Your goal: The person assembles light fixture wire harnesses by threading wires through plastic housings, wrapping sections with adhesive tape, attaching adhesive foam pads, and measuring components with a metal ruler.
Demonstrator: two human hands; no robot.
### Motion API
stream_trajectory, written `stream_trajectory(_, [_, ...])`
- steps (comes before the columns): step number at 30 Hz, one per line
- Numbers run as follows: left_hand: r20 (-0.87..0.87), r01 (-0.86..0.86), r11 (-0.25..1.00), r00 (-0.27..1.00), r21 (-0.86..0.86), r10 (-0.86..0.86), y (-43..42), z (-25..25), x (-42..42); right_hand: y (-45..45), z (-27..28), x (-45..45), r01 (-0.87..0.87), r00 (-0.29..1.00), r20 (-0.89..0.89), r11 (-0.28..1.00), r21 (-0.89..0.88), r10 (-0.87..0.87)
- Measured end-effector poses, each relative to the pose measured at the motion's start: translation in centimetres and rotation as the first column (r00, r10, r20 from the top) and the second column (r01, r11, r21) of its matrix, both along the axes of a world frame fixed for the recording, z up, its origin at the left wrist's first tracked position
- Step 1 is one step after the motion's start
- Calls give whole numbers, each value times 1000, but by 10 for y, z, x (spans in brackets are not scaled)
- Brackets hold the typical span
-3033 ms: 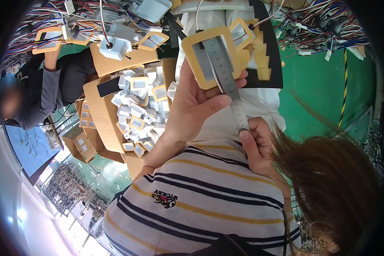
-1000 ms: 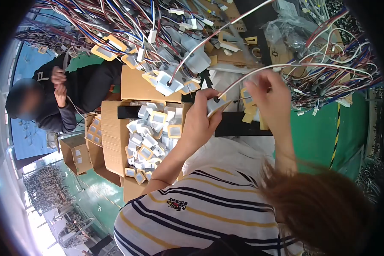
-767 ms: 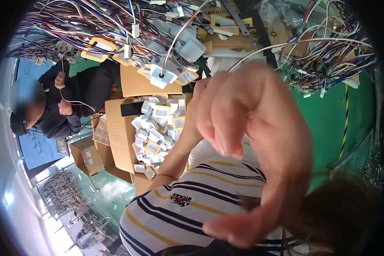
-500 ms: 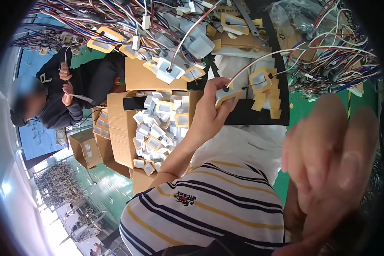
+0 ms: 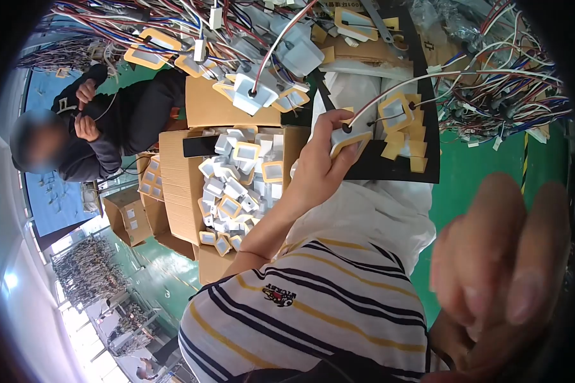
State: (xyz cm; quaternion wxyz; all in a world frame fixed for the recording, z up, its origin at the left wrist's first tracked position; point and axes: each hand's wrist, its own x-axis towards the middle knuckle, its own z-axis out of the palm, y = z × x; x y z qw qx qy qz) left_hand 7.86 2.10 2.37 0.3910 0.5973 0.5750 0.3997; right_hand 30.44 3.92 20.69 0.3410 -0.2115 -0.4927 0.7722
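Observation:
My left hand (image 5: 321,163) is wrapped round a pale housing (image 5: 349,137) with a yellow rim, and a white-and-red cable runs from its top to the right. Close to the camera at the lower right, my right hand (image 5: 498,255) is large and blurred, its fingers bent downward; whether anything is between them cannot be made out. Beyond my left hand, a second yellow-rimmed piece (image 5: 396,112) and several yellow pads (image 5: 418,148) lie on a black sheet (image 5: 430,127). A steel ruler (image 5: 378,20) rests farther up, beside another yellow-rimmed piece (image 5: 356,24).
An open cardboard box (image 5: 180,185) at my left holds several housings, with a black phone-like object (image 5: 199,146) at its edge. Bundled cables (image 5: 498,96) lie at the upper right and upper left. A co-worker (image 5: 102,127) in dark clothes sits at the left, handling a thin cable.
The ruler has gone from my hands to the surface above. My right hand has moved from the cable to close before the camera at the right. My left hand now grips the housing from the side.

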Motion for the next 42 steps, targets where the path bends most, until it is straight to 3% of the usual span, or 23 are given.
stream_trajectory(3, [-4,20,1000,1000,23,-20,2,-6,-3,9,-1,3,-3,1000,-3,997,77,3])
stream_trajectory(4, [10,27,1000,1000,6,-27,0,-6,-3,2,2,-6,76,997,25,996,54,-77])
stream_trajectory(7, [24,-12,995,1000,-100,15,-3,-4,1,5,-3,-6,92,995,22,991,97,-94])
stream_trajectory(10, [-9,22,999,1000,41,-21,-1,-9,1,4,-4,-5,93,995,9,987,129,-94])
stream_trajectory(13, [144,-5,989,989,-145,26,-4,-1,3,8,-6,-7,101,995,10,985,141,-104])
stream_trajectory(19, [48,19,998,999,-53,-17,-3,-3,0,8,-5,-7,97,995,5,981,166,-99])
stream_trajectory(22, [159,24,993,987,-119,-4,-2,-3,2,9,-5,-8,97,995,-13,977,191,-97])
stream_trajectory(27, [211,20,998,977,-65,-6,-3,1,1,4,-11,-11,115,989,62,971,210,-131])
stream_trajectory(29, [239,28,997,971,-65,-11,-5,0,2,-4,-44,-24,231,909,275,928,291,-312])
stream_trajectory(31, [311,45,996,950,-81,-18,-8,2,7,-10,-103,-44,293,713,412,775,560,-567])
stream_trajectory(32, [303,50,998,952,-49,-33,-10,4,10,-12,-133,-50,255,720,401,753,607,-567])
stream_trajectory(34, [324,63,997,945,-37,-47,-14,5,17,-14,-158,-61,324,728,390,784,529,-564])
stream_trajectory(36, [379,79,993,925,-84,-42,-20,4,24,-18,-165,-73,448,660,396,757,476,-639])
stream_trajectory(37, [321,165,982,938,-89,-129,-19,8,19,-17,-168,-72,409,628,460,769,491,-628])
stream_trajectory(42, [450,241,956,881,-165,-145,-28,14,23,-21,-162,-71,417,564,426,689,594,-708])
